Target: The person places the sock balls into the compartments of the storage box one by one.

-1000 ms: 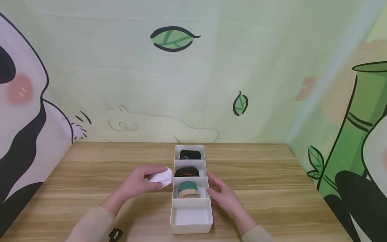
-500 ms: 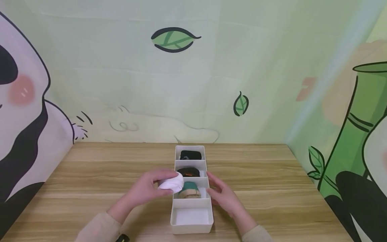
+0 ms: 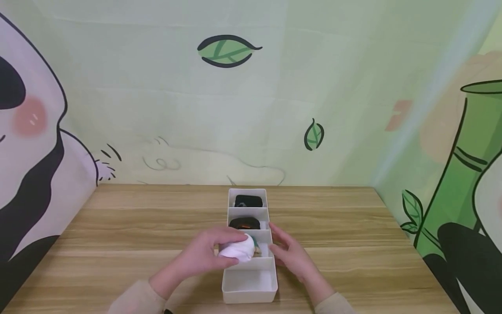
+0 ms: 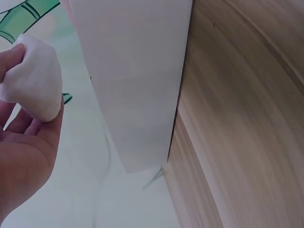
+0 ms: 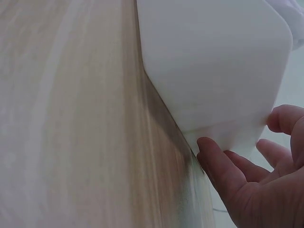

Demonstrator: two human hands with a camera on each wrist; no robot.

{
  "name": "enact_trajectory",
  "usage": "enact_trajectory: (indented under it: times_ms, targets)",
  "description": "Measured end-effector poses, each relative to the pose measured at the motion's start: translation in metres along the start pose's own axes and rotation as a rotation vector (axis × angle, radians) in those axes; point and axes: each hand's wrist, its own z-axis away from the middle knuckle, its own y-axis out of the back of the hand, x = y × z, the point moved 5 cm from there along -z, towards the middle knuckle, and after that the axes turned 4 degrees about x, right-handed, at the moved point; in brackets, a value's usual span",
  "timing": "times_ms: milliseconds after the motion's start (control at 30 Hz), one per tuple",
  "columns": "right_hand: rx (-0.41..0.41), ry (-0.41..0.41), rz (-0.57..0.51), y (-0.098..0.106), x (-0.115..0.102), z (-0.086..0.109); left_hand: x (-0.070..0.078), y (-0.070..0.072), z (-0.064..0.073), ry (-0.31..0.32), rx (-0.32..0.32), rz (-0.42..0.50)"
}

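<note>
A long white divided box (image 3: 249, 297) stands on the table. My left hand (image 3: 196, 255) pinches a bundled white cloth (image 3: 240, 250) between thumb and fingers, above the box's third compartment from the back. The bundle mostly hides the teal-and-beige folded cloth (image 3: 257, 250) in that compartment. In the left wrist view the same white bundle (image 4: 35, 78) is off the table, beside the box wall. My right hand (image 3: 294, 257) rests its fingertips against the box's right side; the right wrist view shows its fingers (image 5: 221, 164) fairly straight at the wall.
A black bundle (image 3: 249, 201) lies in the farthest compartment, and a black one with an orange mark (image 3: 245, 223) in the second. The front compartment (image 3: 251, 280) shows its bare floor. Wood-grain table (image 3: 345, 226) extends to both sides, with a printed backdrop (image 3: 251, 109) behind.
My left hand has carried the white bundle rightward and slightly nearer, from left of the box to over the third compartment. The right hand has stayed at the box's side.
</note>
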Motion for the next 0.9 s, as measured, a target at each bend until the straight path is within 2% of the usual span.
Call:
enact_trajectory:
  times_ms: [367, 567, 900]
  targets:
    - [-0.007, 0.010, -0.046, -0.001, 0.001, 0.001, 0.010, -0.017, -0.002, -0.140, 0.021, -0.005]
    - [-0.014, 0.013, -0.045, 0.000, 0.000, 0.001, 0.010, -0.028, 0.000, -0.149, -0.011, -0.021]
    - [-0.022, 0.013, -0.048, -0.001, -0.002, 0.001, 0.012, -0.037, 0.003, -0.149, -0.018, -0.080]
